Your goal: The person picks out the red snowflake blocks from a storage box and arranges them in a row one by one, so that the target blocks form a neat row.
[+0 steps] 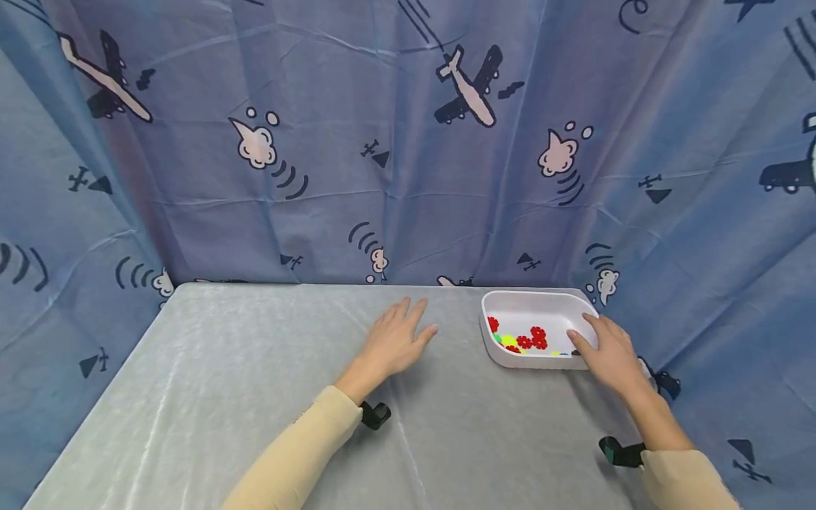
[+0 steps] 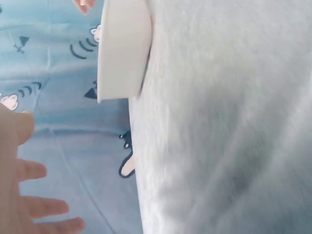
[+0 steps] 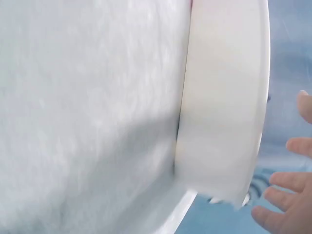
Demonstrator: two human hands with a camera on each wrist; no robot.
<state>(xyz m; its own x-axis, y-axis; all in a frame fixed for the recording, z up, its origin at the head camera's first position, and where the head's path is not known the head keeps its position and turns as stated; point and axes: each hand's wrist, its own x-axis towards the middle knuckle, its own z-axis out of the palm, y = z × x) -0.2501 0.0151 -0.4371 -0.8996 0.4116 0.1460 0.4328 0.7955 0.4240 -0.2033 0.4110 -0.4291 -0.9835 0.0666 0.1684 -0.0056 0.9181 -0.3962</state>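
Tan sleeves (image 1: 293, 453) stretch over a gray table (image 1: 446, 453). The left hand (image 1: 393, 343) hovers, grip spread and holding nothing; the right hand (image 1: 613, 354), fingers apart and grip empty, is at the right end of a white box (image 1: 535, 362) of red, yellow and green pieces (image 1: 525, 342) at the table's far right, before a blue airplane-print curtain (image 1: 408, 142).

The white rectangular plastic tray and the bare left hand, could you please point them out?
White rectangular plastic tray (image 1: 535, 362): head view, on its near outer wall.
Bare left hand (image 1: 392, 345): head view, on the back of the hand.
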